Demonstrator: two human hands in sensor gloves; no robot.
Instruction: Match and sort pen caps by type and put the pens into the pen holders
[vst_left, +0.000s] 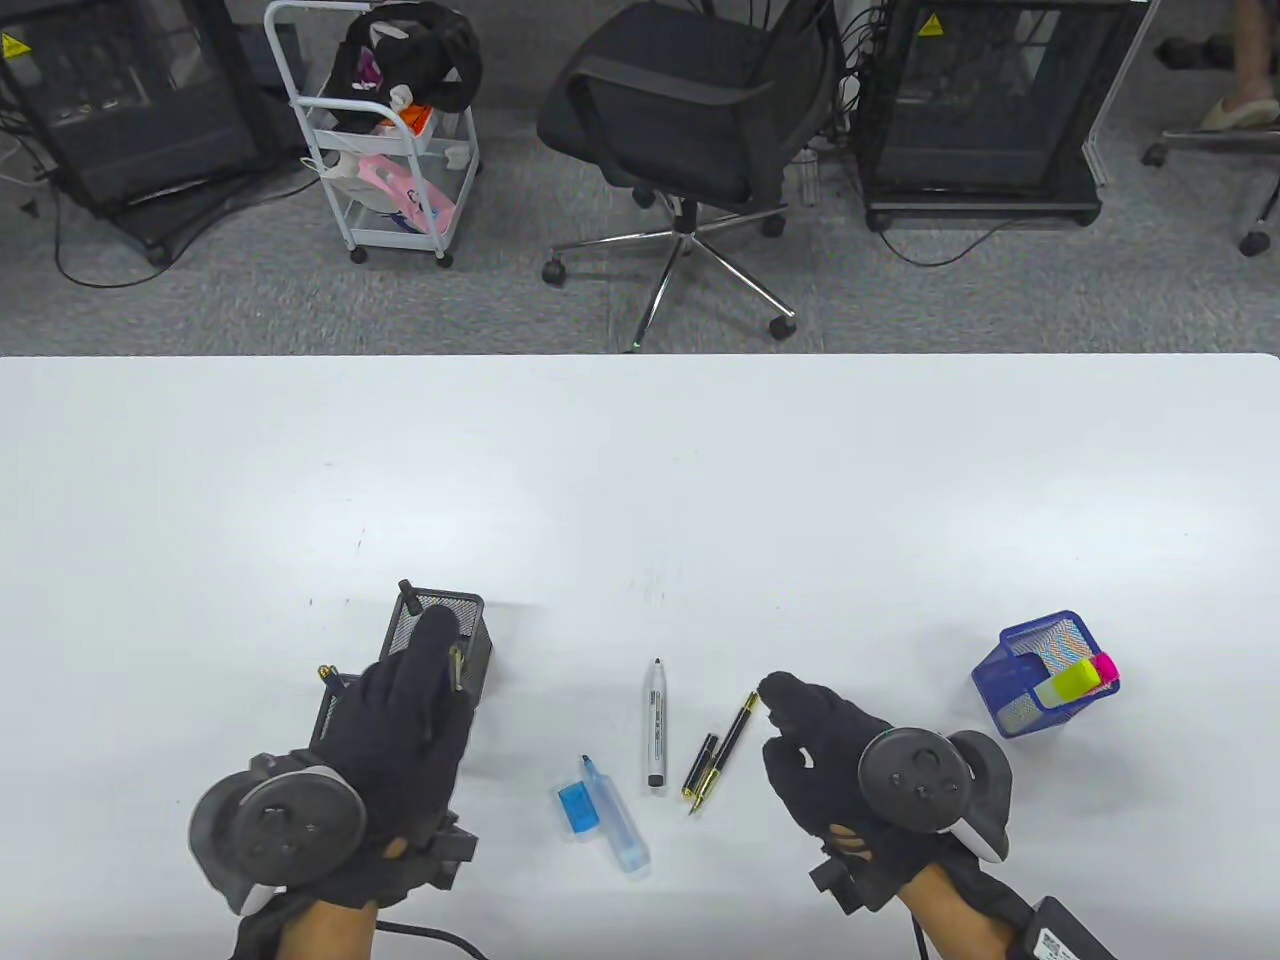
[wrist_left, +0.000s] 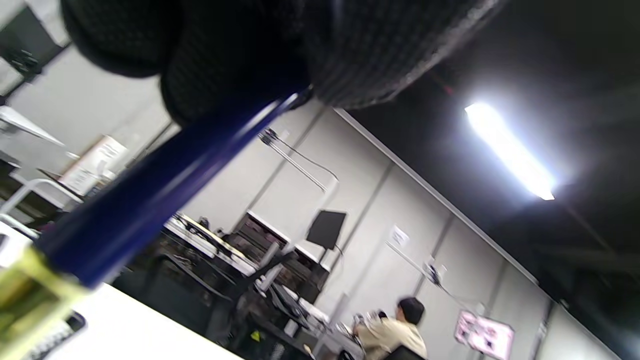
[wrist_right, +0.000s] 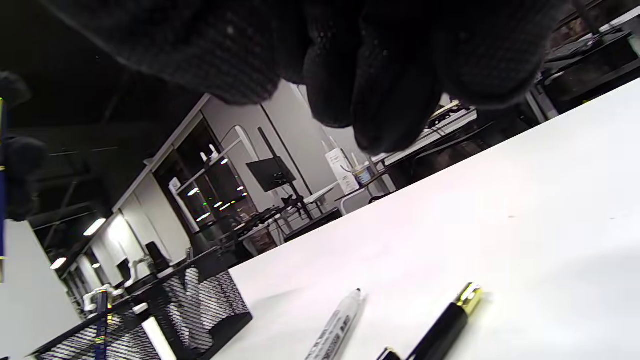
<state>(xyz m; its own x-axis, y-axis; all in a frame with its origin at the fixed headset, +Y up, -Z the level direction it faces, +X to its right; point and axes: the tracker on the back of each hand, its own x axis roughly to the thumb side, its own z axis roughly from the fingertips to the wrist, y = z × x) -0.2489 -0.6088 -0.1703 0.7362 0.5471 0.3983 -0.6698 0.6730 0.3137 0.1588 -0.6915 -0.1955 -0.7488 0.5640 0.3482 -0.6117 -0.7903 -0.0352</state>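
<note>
My left hand (vst_left: 438, 655) hovers over the black mesh pen holder (vst_left: 470, 612) and grips a dark blue pen (wrist_left: 150, 195) with a gold band; most of that pen is hidden under the glove in the table view. Two dark pens stand in the holder. My right hand (vst_left: 785, 715) hangs loosely curled and holds nothing, its index tip just right of the top end of a black pen with gold trim (vst_left: 728, 738). That pen's cap (vst_left: 702, 752) lies beside it. A white marker (vst_left: 655, 725), an uncapped blue highlighter (vst_left: 618, 820) and its blue cap (vst_left: 578, 806) lie between my hands.
A blue mesh holder (vst_left: 1020, 690) at the right holds a yellow highlighter (vst_left: 1072, 682) and a pink one (vst_left: 1104, 667). Beyond the table's far edge stand an office chair (vst_left: 690, 120) and a white cart (vst_left: 385, 150).
</note>
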